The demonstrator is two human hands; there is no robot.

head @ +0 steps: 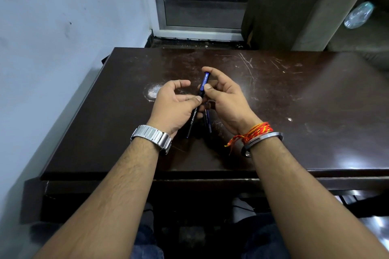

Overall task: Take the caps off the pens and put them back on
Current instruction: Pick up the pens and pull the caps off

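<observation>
Two hands hold one pen above the table | right hand (226, 99) pinches the blue cap (204, 81) between thumb and fingers | left hand (173, 107) grips the black pen (192, 121) barrel | cap seated on pen | second pen (208, 119) lies below on dark scratched table (294, 101) | watch (151, 135) on left wrist

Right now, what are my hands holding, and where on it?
A pen. The left hand pinches the black barrel just below the blue cap; the right hand grips that cap between thumb and fingers.
</observation>
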